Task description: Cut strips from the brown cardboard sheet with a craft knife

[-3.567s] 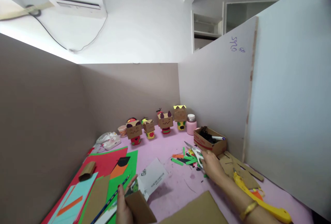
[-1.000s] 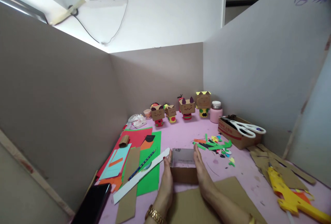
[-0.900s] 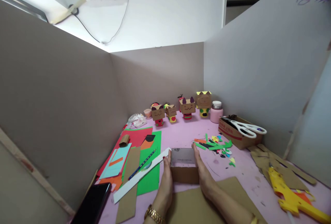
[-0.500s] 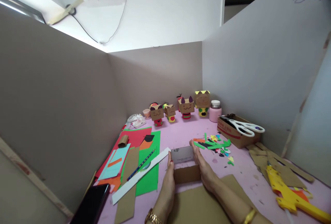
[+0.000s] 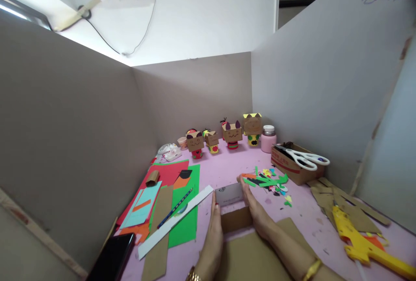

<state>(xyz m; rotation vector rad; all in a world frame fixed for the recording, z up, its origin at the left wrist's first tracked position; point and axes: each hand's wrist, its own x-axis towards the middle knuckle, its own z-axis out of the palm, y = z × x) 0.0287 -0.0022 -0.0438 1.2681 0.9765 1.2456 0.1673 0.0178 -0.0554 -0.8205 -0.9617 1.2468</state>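
Note:
A cardboard strip folded into a rectangular frame [image 5: 236,221] stands between my two hands, its far wall grey with print and its near wall brown. The table surface shows through its middle. My left hand [image 5: 212,234] presses along the left side with fingers together, and my right hand [image 5: 256,212] is pressed against the right side. Just below the frame lies a flat brown cardboard sheet [image 5: 251,257], partly under my right forearm. Left of my left hand, a white ruler [image 5: 175,222] lies aslant beside a dark blue pencil [image 5: 175,207].
Paper scraps [image 5: 268,180] lie beyond my right hand. A yellow glue gun [image 5: 359,242] rests at right, near a cardboard box [image 5: 289,166] with white scissors [image 5: 302,157]. Cardboard cat figures [image 5: 232,134] and a pink jar [image 5: 268,140] stand behind. A phone [image 5: 112,255] lies at left.
The view has shifted slightly. Both hands stay on the sides of the cardboard frame, which looks turned a little.

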